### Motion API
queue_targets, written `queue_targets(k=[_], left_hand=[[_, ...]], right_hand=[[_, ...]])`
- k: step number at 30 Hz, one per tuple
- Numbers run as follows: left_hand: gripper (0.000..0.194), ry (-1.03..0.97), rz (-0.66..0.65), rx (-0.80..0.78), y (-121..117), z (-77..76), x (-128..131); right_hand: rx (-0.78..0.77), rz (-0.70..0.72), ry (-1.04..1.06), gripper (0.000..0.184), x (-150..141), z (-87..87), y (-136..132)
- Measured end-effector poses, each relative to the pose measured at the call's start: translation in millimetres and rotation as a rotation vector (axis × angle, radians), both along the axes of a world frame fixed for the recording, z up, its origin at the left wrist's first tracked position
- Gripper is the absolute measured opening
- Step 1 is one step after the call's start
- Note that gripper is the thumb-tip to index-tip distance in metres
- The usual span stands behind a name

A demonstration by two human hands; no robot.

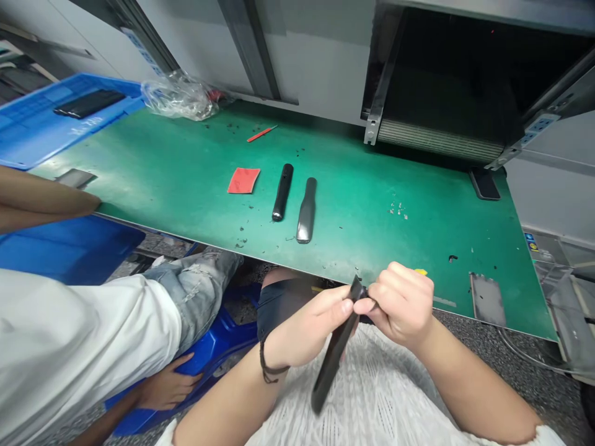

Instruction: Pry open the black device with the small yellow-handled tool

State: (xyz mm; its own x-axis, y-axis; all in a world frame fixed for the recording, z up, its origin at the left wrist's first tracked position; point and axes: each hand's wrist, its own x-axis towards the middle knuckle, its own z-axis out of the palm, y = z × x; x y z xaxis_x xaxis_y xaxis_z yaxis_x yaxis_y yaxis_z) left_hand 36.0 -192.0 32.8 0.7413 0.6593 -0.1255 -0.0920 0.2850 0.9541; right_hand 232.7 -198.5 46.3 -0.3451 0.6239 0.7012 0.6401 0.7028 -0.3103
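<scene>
My left hand [309, 325] pinches the upper end of a long black casing [333, 359], which hangs down and tilts over my lap. My right hand [400, 303] is closed against that same end, and a thin tool with a yellow handle [421, 271] shows behind its fingers. The tool's tip is hidden. On the green work mat [372, 186], beyond my hands, lie a black cylindrical handle [282, 192] and a grey tapered metal piece [307, 210], side by side. A red pad [243, 180] lies to their left.
A co-worker's arm [41, 198] rests at the mat's left edge. A blue crate [60, 111] holds a black phone [88, 103]. The mat also bears a red pick [261, 133], another phone [484, 184], metal plates [487, 298] and dark debris. A plastic bag [179, 96] lies behind.
</scene>
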Motion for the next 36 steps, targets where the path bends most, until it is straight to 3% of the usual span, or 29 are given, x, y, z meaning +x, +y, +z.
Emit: queue_targets(k=[4,6,8,13,24,27,30,34,36], left_hand=[[0.047,-0.073,0.066,-0.044,-0.6,-5.5,-4.4],[0.047,-0.052,0.098,-0.028,0.3,-6.4,-5.3],[0.045,-0.035,0.099,0.007,1.7,-5.8,-5.4],[0.044,-0.053,0.068,0.046,2.9,-4.0,-4.0],[0.048,-0.112,0.125,-0.125,-7.1,-13.0,2.3],[0.047,-0.200,0.116,-0.201,-8.4,-14.5,7.0],[0.045,-0.287,0.100,-0.281,-8.6,-15.4,11.4],[0.045,-0.291,0.129,-0.288,-5.8,-19.6,14.4],[0.049,-0.222,0.154,-0.214,-2.1,-21.3,14.3]], right_hand=[[-0.230,0.141,0.196,0.019,8.5,6.8,1.1],[-0.282,0.126,0.127,0.015,13.9,11.4,1.4],[-0.296,0.070,-0.007,0.027,17.8,15.7,2.2],[-0.272,-0.017,-0.234,0.054,17.3,22.4,6.0],[-0.016,-0.128,-0.312,0.063,8.6,18.0,4.8],[0.057,-0.162,-0.269,0.058,6.2,9.9,3.9],[0.030,-0.085,-0.145,0.048,7.5,2.6,2.5],[-0.079,0.096,0.159,0.006,10.9,-1.1,-1.0],[-0.186,0.120,0.287,0.023,11.6,-0.2,-1.3]])
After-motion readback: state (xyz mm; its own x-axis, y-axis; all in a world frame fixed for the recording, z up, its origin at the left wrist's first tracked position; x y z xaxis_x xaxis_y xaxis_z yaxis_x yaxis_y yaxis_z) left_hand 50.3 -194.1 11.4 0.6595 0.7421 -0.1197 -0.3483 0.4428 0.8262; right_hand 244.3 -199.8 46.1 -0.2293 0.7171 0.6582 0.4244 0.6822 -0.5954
